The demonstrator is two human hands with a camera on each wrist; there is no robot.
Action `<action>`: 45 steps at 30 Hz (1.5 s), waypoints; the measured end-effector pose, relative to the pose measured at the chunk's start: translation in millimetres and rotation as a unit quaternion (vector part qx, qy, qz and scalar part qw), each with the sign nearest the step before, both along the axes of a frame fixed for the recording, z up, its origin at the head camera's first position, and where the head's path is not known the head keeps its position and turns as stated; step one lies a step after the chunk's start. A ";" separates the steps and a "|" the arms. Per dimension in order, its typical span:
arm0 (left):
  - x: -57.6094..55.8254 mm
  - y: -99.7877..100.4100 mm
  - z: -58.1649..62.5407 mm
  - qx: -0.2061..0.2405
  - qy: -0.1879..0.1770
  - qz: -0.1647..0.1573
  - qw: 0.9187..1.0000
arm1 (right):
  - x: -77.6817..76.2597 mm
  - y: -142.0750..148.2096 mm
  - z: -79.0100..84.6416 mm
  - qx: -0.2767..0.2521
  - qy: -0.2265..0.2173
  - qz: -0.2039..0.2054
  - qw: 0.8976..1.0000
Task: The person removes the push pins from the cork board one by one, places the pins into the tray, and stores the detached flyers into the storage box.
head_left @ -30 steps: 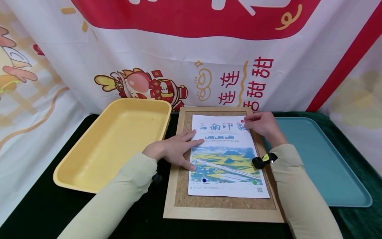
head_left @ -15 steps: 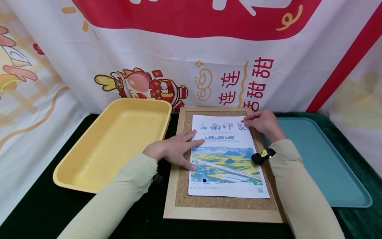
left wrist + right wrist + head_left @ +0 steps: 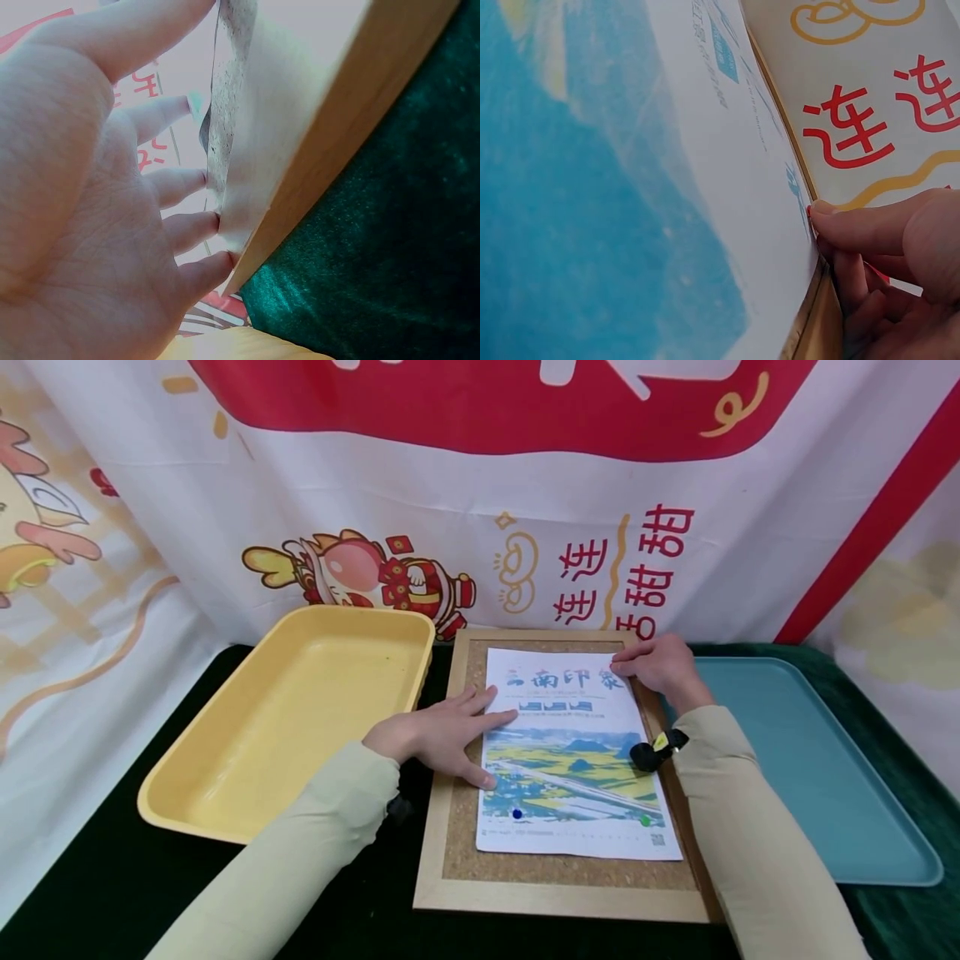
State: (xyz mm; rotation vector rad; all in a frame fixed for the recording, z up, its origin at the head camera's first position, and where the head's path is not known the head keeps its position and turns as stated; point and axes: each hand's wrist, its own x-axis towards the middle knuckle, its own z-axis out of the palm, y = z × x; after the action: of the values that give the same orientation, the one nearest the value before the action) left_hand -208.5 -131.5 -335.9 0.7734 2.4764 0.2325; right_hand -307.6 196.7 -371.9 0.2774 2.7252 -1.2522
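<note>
A printed landscape poster point(image 3: 570, 760) lies on a wood-framed cork board point(image 3: 465, 860). My left hand point(image 3: 442, 731) rests spread over the left edge of the poster and the frame, fingers straight. In the left wrist view, those fingers point(image 3: 180, 232) reach across the frame's edge. At the poster's upper right corner my right hand point(image 3: 663, 668) holds a red pushpin point(image 3: 809, 211) against the paper, thumb on it and the other fingers curled by the frame. A blue pushpin point(image 3: 517, 814) sits at the lower left of the poster, a green pushpin point(image 3: 646, 820) at the lower right.
To the left of the board stands a yellow tray point(image 3: 300, 710). A blue tray point(image 3: 810, 777) lies to the right, partly behind the right forearm. Dark green cloth point(image 3: 360, 927) covers the table, and a printed white banner point(image 3: 450, 485) hangs behind.
The red pushpin's head, seen earlier at the right fingertips, is now covered by them in the head view. The right wrist has shifted slightly; the left hand stays in place on the poster.
</note>
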 end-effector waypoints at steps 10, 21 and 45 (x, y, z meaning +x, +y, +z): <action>-0.8 1.9 -1.0 -0.006 -0.003 0.004 1.000 | -0.7 -3.0 2.3 0.019 0.000 -0.006 1.000; -0.2 3.8 0.6 -0.006 -0.002 0.003 1.000 | -0.9 -2.2 3.8 0.042 0.000 0.004 0.999; 0.7 1.5 -0.2 -0.005 0.000 0.007 1.000 | 8.1 5.9 4.0 -0.004 -0.006 0.038 0.999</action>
State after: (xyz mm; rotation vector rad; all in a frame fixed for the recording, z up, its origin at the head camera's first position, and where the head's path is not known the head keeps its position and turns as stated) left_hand -207.8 -130.1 -336.1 0.7521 2.4810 0.2252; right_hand -299.5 202.6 -367.9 0.1781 2.6932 -1.2358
